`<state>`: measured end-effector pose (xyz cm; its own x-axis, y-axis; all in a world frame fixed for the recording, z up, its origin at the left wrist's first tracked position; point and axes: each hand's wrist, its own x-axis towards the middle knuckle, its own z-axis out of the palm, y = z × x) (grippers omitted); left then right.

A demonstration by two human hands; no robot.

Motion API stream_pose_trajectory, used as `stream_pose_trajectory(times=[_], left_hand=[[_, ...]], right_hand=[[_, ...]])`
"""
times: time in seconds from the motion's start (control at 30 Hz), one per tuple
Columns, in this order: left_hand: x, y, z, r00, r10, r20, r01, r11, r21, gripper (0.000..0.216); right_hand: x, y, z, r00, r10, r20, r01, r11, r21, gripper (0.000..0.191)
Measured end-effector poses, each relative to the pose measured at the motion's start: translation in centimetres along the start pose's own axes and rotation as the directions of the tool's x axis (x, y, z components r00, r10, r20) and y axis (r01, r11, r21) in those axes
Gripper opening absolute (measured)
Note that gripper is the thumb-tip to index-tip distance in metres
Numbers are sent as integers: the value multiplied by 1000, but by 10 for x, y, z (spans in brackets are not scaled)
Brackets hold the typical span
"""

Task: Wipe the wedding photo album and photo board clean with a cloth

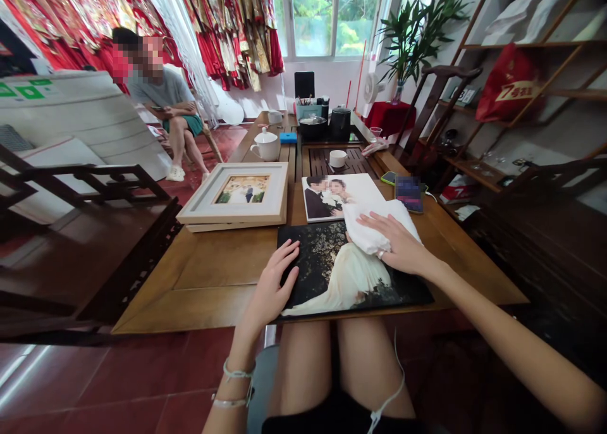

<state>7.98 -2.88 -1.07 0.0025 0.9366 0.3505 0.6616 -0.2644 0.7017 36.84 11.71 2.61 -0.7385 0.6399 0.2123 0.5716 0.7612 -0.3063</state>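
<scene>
While the left hand lies relaxed, fingers spread on the left side of a dark photo panel showing a pale gown, the right hand rests on a white cloth, its fingers extended over it, unclenched. Between the two hands, the panel lies flat at the near edge of the wooden table. Just beyond the cloth is a couple's portrait; near the right hand, farther out, a phone. Left of and beyond the left hand sits a framed picture.
</scene>
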Motion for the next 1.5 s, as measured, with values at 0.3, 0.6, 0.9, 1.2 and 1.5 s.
stream_pose_trajectory(times=[0.3,0.6,0.9,1.2,1.5], left_hand=[[0,2,0,1000,-7,2,7,1000,7,37],[0,1,1,1000,2,5,-2,1000,14,38],[0,1,1,1000,8,-1,-8,1000,3,37],[0,1,1,1000,3,3,-3,1000,25,38],[0,1,1,1000,7,5,-7,1000,29,39]], right_hand=[[-97,-62,-2,993,-78,94,86,992,-91,99],[-56,-84,3,975,-141,171,138,990,29,95],[8,-1,5,1000,19,-20,-16,991,136,75],[-69,-43,-5,999,-12,52,7,995,96,84],[-64,-105,1,957,-154,247,130,985,112,99]])
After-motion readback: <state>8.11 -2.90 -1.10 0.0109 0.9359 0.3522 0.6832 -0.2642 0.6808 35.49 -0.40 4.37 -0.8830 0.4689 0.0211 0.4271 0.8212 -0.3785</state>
